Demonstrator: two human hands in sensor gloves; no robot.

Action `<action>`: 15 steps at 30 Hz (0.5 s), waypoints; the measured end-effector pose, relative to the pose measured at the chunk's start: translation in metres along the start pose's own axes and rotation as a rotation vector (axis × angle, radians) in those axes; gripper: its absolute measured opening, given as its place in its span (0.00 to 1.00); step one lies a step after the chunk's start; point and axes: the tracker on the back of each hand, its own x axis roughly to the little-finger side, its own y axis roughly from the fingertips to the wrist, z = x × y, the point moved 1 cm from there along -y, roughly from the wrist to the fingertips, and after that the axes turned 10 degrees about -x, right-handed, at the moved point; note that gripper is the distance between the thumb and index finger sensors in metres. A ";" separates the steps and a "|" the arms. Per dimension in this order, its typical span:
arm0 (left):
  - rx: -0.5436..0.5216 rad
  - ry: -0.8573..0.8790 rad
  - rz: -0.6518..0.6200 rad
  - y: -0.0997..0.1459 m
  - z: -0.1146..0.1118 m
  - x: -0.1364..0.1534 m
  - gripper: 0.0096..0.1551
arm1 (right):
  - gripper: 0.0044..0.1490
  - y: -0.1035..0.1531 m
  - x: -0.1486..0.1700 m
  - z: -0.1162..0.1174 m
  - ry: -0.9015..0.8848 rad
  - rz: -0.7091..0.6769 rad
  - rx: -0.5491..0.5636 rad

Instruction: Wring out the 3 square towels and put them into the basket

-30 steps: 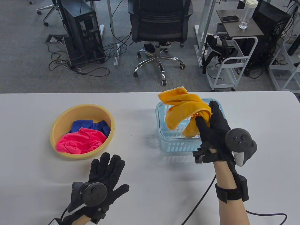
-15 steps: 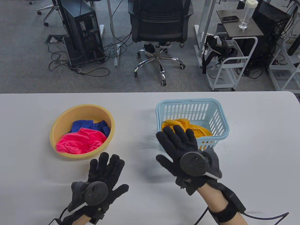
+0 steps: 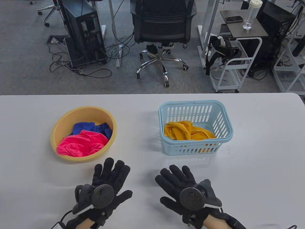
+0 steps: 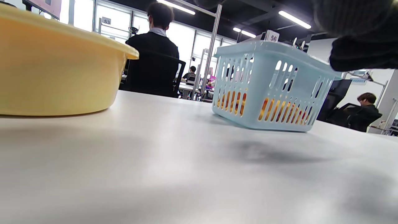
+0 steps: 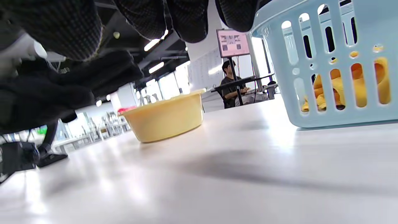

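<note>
An orange towel (image 3: pixel 188 132) lies crumpled inside the light blue basket (image 3: pixel 164 143); it shows through the slots as orange towel (image 5: pixel 357 88) in the right wrist view. A pink towel (image 3: pixel 81 143) and a blue towel (image 3: pixel 93 127) lie in the yellow bowl (image 3: pixel 56 130). My left hand (image 3: pixel 110 175) rests near the table's front edge, just in front of the bowl, fingers straight and empty. My right hand (image 3: pixel 177 179) is beside it, in front of the basket, fingers spread and empty. The basket (image 4: pixel 267 90) and bowl (image 4: pixel 59 68) stand ahead in the left wrist view.
The white table (image 3: pixel 262 143) ends at a far edge behind the bowl and basket. Beyond it stand an office chair (image 3: pixel 162 31), a computer tower (image 3: pixel 83 33) and a white trolley (image 3: pixel 236 52). Cables trail from both wrists at the near edge.
My right hand let the orange towel drop into the basket, then drew back to the front edge beside the left hand. The left hand shifted slightly right.
</note>
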 end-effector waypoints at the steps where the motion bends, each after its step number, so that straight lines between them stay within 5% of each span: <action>1: 0.007 -0.008 0.008 0.000 0.000 0.001 0.53 | 0.48 0.000 -0.001 0.000 -0.001 -0.007 0.010; 7: 0.010 -0.069 0.174 -0.022 0.033 0.032 0.50 | 0.47 0.003 -0.004 0.000 0.031 -0.028 0.016; 12: 0.116 -0.240 0.479 -0.061 0.075 0.096 0.49 | 0.47 0.005 -0.004 0.001 0.024 -0.052 -0.013; 15: 0.178 -0.358 0.622 -0.075 0.080 0.138 0.49 | 0.47 0.006 -0.004 0.002 0.022 -0.059 -0.027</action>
